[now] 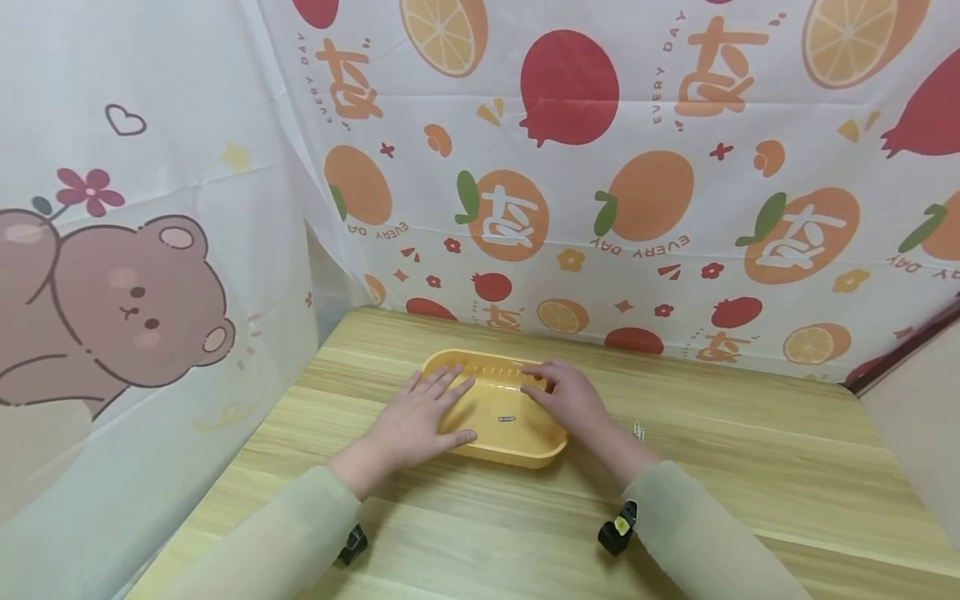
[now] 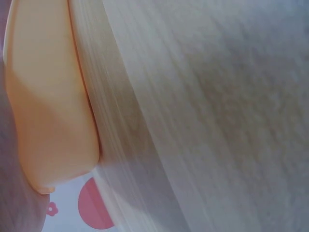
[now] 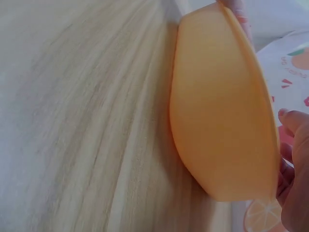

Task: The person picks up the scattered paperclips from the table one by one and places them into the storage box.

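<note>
1 left hand (image 1: 415, 423), fingers spread wide over left end of yellow tray (image 1: 502, 455); tray on wooden table (image 1: 465, 533); 1 paper clip (image 1: 507, 419) inside tray, between hands; right hand (image 1: 573, 400) at tray's far right corner, fingers bent, cannot tell whether gripping rim; pale clips (image 1: 639, 431) on table, right of tray.

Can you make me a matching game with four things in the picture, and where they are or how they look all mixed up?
1. tray
2. paper clip
3. left hand
4. bear

A. fingers spread, over the tray's left end
B. printed on the cloth
C. yellow, resting on the table
D. lying inside the tray

Pairs: 1-C, 2-D, 3-A, 4-B.
</note>
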`<state>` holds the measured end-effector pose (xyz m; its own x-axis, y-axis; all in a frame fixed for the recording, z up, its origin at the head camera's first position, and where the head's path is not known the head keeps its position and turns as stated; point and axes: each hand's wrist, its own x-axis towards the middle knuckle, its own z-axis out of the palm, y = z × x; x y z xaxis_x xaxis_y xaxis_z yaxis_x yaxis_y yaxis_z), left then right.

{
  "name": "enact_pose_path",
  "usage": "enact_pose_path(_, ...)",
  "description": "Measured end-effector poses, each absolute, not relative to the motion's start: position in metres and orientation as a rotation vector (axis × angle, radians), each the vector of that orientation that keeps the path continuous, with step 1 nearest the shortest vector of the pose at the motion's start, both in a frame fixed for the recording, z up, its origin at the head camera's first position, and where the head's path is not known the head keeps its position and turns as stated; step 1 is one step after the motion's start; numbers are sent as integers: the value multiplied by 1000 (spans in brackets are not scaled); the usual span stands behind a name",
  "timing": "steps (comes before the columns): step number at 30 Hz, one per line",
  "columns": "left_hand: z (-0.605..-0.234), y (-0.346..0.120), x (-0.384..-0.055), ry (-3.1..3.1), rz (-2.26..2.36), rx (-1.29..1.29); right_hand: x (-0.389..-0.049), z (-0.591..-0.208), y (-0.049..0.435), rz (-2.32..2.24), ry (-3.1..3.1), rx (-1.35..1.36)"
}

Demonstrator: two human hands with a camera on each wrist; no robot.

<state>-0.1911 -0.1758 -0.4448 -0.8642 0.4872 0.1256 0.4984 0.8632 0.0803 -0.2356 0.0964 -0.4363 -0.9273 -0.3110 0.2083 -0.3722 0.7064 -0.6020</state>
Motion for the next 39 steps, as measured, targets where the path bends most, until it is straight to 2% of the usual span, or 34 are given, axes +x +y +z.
enact_pose_path(14, -445, -175, -191, -2939, -182, -781, -220, -433, 130, 1163, -2732, 479)
enact_pose_path(25, -446, -175, -193, -2899, -194, -794, -210, -448, 170, 1176, -2661, 451)
enact_pose_path(39, -446, -175, -192, -2913, -199, -779, -180, -473, 232, 1216, -2777, 276)
